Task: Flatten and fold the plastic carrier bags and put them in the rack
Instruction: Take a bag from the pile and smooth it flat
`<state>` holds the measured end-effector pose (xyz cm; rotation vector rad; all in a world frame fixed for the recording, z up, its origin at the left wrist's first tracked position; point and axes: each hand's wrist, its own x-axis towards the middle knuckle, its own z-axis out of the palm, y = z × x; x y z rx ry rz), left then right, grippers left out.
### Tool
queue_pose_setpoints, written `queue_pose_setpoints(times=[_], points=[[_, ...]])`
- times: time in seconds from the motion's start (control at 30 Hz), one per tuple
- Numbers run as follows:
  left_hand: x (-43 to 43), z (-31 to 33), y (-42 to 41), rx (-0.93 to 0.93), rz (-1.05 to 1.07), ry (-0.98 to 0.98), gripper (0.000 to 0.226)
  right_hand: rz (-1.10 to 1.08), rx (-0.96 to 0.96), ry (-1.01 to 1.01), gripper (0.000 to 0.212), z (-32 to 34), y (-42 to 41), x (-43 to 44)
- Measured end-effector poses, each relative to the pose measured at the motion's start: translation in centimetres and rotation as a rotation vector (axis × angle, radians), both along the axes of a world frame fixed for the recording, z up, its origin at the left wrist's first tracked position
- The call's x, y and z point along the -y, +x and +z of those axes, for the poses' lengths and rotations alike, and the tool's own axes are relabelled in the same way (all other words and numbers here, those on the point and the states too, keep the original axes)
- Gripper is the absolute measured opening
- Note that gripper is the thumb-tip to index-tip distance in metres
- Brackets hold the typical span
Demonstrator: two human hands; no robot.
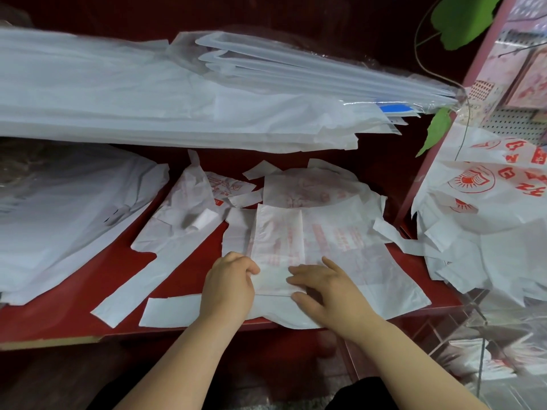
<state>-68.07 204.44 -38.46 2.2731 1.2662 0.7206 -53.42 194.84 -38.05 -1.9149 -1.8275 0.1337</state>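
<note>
Both hands rest on the red-printed carrier bag (278, 241) at the near edge of the counter (183, 276). The left hand (229, 281) curls its fingers round the folded-over flap, while the right hand (324, 288) presses flat with spread fingers. Folding looks midway; the next move probably calls for pressing the crease, then folding again. Beyond lie loose bags (310, 190), not yet flattened.

Fig. 1. On my remote feed I see 2 bare hands, the left hand (229, 284) and the right hand (328, 288), each continuing into a bare forearm. A black garment (367, 392) shows at the lower edge.
</note>
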Motion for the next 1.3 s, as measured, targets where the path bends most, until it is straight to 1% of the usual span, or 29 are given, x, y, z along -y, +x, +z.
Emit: queue_pose_setpoints(times=[0.07,0.1,0.13,0.2,0.3,0.37,0.43,0.5,0.57,0.6,0.67,0.73,0.8,0.87,0.97,1.0,1.03,1.13,1.2,1.3], points=[[-0.9,0.6,-0.5,-0.065,-0.013,-0.019,0.028,-0.002,-0.035,-0.006,0.071,0.0,0.3,0.0],[-1.5,0.9,-0.9,-0.097,-0.02,-0.017,0.028,0.009,-0.033,0.0,0.074,0.0,0.3,-0.1],[-1.9,1.1,-1.3,-0.123,-0.031,-0.008,0.028,0.018,-0.032,-0.004,0.074,0.0,0.3,-0.1],[-2.5,1.3,-2.1,-0.132,-0.076,0.016,0.027,0.021,-0.036,-0.013,0.063,0.0,0.3,-0.2],[-2.2,1.1,-3.2,-0.04,-0.169,0.045,0.033,0.003,-0.033,-0.026,0.049,0.2,0.1,-0.3],[-1.5,1.4,-3.5,-0.017,-0.29,0.022,0.042,-0.027,-0.007,-0.047,0.042,0.7,-0.2,-0.4],[-0.8,1.5,-3.2,-0.092,-0.414,0.041,0.063,-0.049,0.008,-0.046,0.043,0.9,-0.5,-0.7],[-0.5,1.5,-2.7,-0.202,-0.461,0.137,0.071,-0.056,0.026,-0.045,0.045,1.0,-0.6,-0.7],[-0.6,1.5,-2.1,-0.271,-0.445,0.207,0.067,-0.064,0.025,-0.02,0.045,0.9,-0.5,-0.6],[-0.6,1.6,-1.8,-0.293,-0.424,0.219,0.06,-0.069,0.018,0.0,0.043,0.7,-0.4,-0.5],[-0.7,1.9,-1.4,-0.303,-0.378,0.23,0.048,-0.082,-0.006,0.041,0.036,0.5,-0.4,-0.4],[-1.0,2.1,-1.0,-0.29,-0.331,0.245,0.046,-0.114,-0.036,0.049,0.028,0.5,-0.4,-0.5],[-1.3,2.4,-0.9,-0.253,-0.289,0.247,0.042,-0.161,-0.072,0.061,0.026,0.7,-0.4,-0.6],[-1.4,2.9,-0.9,-0.179,-0.274,0.224,0.037,-0.197,-0.142,0.081,0.026,1.2,-0.3,-0.4],[-0.6,3.8,-1.7,-0.03,-0.287,0.167,0.03,-0.18,-0.273,0.122,0.022,1.8,-0.4,1.0],[-0.1,3.7,-2.1,0.018,-0.288,0.142,0.028,-0.168,-0.296,0.137,0.027,1.9,-0.6,1.6],[0.4,3.5,-2.7,0.057,-0.287,0.11,0.025,-0.158,-0.308,0.147,0.033,1.9,-0.9,2.2],[2.3,2.2,-4.2,0.152,-0.288,-0.073,0.021,-0.136,-0.293,0.131,0.033,1.0,-1.4,3.6],[3.5,1.3,-4.6,0.212,-0.271,-0.185,0.025,-0.132,-0.277,0.117,0.034,0.1,-1.8,4.0],[4.1,0.7,-4.5,0.277,-0.184,-0.236,0.025,-0.216,-0.345,0.142,0.013,-0.6,-2.1,4.0]])
